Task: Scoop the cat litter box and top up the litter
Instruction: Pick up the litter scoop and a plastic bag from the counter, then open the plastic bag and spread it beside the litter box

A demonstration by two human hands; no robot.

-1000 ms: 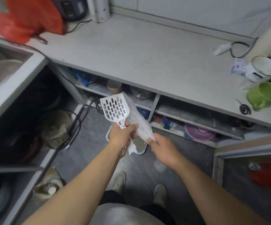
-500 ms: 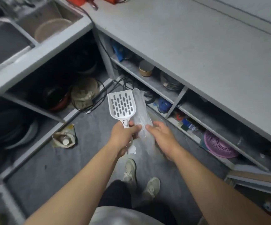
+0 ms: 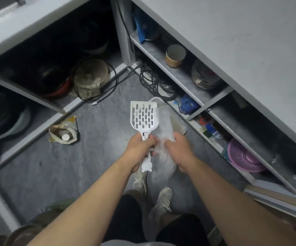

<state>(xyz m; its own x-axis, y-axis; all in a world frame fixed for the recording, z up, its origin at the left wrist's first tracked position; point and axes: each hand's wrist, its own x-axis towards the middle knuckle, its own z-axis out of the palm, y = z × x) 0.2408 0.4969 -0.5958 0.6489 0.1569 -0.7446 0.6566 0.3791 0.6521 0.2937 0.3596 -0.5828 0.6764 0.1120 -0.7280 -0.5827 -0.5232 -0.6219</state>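
Note:
A white slotted litter scoop (image 3: 143, 115) points away from me, with my left hand (image 3: 139, 149) closed round its handle. A clear plastic bag (image 3: 164, 127) hangs beside the scoop, and my right hand (image 3: 180, 151) grips it. Both hands meet over the grey floor, above my shoes. Behind the scoop and bag, a pale litter tray (image 3: 178, 123) sits on the floor by the shelf, mostly hidden; its contents look sandy.
Grey counters form a corner with open shelves below. A crumpled bag with a bottle (image 3: 64, 133) lies on the floor at left. Black cables (image 3: 153, 82) trail in the corner. A purple colander (image 3: 243, 157) and jars fill the right shelf.
The view has tilted down from the countertop to the floor. The litter tray now shows behind the scoop. My hands have kept the scoop and bag and stayed close together.

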